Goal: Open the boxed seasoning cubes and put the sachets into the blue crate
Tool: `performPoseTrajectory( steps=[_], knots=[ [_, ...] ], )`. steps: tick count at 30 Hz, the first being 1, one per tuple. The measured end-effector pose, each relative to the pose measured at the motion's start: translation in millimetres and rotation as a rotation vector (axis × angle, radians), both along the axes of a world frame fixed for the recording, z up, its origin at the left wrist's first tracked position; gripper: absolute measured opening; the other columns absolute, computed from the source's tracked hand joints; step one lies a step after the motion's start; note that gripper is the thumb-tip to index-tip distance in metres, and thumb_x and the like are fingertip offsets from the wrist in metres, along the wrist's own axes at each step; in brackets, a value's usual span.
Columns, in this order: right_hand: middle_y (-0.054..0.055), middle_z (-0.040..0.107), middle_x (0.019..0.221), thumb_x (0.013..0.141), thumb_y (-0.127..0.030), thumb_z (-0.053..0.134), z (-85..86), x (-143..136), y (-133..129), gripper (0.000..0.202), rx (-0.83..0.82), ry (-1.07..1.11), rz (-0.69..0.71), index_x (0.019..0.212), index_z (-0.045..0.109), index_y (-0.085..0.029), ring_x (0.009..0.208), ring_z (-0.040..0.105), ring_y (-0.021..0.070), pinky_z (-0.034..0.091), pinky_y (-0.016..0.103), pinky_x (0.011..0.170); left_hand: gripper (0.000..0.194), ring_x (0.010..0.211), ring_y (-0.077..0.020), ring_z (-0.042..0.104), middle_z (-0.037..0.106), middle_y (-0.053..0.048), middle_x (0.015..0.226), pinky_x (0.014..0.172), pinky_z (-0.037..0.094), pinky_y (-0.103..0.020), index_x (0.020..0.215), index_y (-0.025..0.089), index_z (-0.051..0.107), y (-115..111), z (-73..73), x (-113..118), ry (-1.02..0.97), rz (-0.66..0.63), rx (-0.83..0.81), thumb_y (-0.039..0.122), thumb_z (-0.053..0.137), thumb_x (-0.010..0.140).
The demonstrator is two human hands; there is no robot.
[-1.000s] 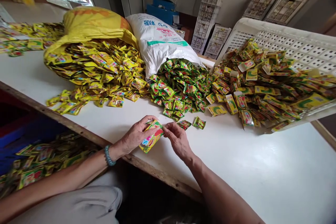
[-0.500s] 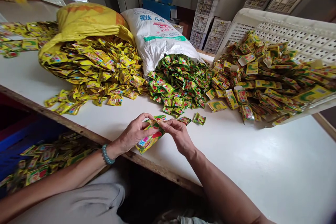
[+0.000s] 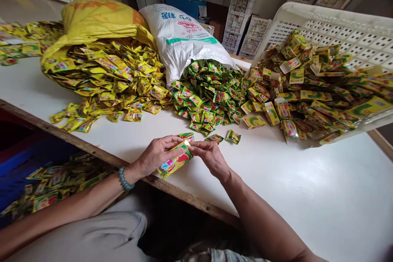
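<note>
Over the front edge of the table, my left hand (image 3: 159,155) is closed around a small printed carton (image 3: 175,163), yellow and green with red fruit on it. The fingers of my right hand (image 3: 208,153) pinch the carton's upper end, where a pale flap catches the light. What is inside the carton is hidden. Just beyond my fingers lie a few green candy packets (image 3: 233,136). Behind them a heap of green packets (image 3: 211,94) spills from a white woven sack (image 3: 184,41).
To the left, a yellow sack (image 3: 98,16) spills yellow packets (image 3: 113,73) onto the white table (image 3: 276,196). A tilted white basket (image 3: 340,28) of cartons stands right. Below the table edge is a blue crate (image 3: 15,176) with more cartons. Stacked crates (image 3: 242,8) line the back.
The carton's upper end now shows a bright pale flap under my right fingers, which have straightened. My hands stay in nearly the same place; the view has shifted slightly.
</note>
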State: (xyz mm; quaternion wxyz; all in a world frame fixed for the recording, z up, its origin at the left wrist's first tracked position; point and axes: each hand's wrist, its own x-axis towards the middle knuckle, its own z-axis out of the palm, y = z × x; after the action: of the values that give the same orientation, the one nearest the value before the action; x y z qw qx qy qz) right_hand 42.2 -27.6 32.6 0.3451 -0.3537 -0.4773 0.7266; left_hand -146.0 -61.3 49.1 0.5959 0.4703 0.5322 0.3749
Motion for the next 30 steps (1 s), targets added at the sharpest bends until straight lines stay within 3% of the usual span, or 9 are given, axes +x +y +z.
performPoseTrajectory(
  steps=[4, 11, 17, 27, 30],
  knots=[
    [0.005, 0.074, 0.088, 0.069, -0.04, 0.077, 3.2, 3.3, 1.2, 0.031, 0.047, -0.065, 0.067, 0.093, 0.08, -0.019, 0.084, 0.061, 0.0203, 0.045, 0.035, 0.084, 0.049, 0.085, -0.0262, 0.073, 0.077, -0.011, 0.096, 0.075, 0.056, -0.034, 0.106, 0.014, 0.062, -3.4, -1.6, -5.3, 0.056, -0.012, 0.034, 0.045, 0.075, 0.072],
    [0.002, 0.07, 0.08, 0.07, -0.034, 0.076, 9.1, 0.8, -1.0, 0.021, 0.092, -0.091, 0.069, 0.085, 0.08, -0.02, 0.076, 0.054, 0.0154, 0.041, 0.03, 0.072, 0.046, 0.085, -0.0258, 0.073, 0.078, -0.01, 0.093, 0.075, 0.056, -0.032, 0.105, 0.014, 0.065, -4.5, 1.6, -10.3, 0.138, -0.058, 0.096, 0.046, 0.074, 0.073],
    [0.002, 0.067, 0.068, 0.071, -0.04, 0.076, 5.1, -1.0, -0.6, 0.024, -0.079, 0.059, 0.017, 0.084, 0.08, -0.02, 0.063, 0.045, 0.0115, 0.036, 0.028, 0.065, 0.048, 0.084, -0.025, 0.073, 0.078, -0.01, 0.097, 0.075, 0.058, -0.031, 0.108, 0.013, 0.066, -1.2, 8.4, -7.9, 0.071, -0.037, 0.113, 0.045, 0.075, 0.073],
    [0.0, 0.062, 0.066, 0.07, -0.039, 0.076, 10.3, 1.2, -1.2, 0.023, 0.045, -0.074, 0.02, 0.083, 0.081, -0.02, 0.066, 0.044, 0.0121, 0.037, 0.029, 0.065, 0.051, 0.086, -0.0257, 0.074, 0.078, -0.011, 0.099, 0.078, 0.058, -0.032, 0.11, 0.013, 0.067, -3.6, 6.6, -9.7, 0.058, -0.031, 0.073, 0.044, 0.078, 0.071],
    [0.002, 0.065, 0.075, 0.073, -0.038, 0.074, 11.7, 2.3, -1.9, 0.022, 0.126, -0.114, 0.061, 0.085, 0.08, -0.021, 0.071, 0.05, 0.0141, 0.04, 0.03, 0.068, 0.05, 0.085, -0.0262, 0.074, 0.078, -0.011, 0.096, 0.075, 0.058, -0.032, 0.108, 0.013, 0.067, -4.4, 7.1, -9.7, 0.068, -0.025, 0.069, 0.044, 0.078, 0.07]
  ],
)
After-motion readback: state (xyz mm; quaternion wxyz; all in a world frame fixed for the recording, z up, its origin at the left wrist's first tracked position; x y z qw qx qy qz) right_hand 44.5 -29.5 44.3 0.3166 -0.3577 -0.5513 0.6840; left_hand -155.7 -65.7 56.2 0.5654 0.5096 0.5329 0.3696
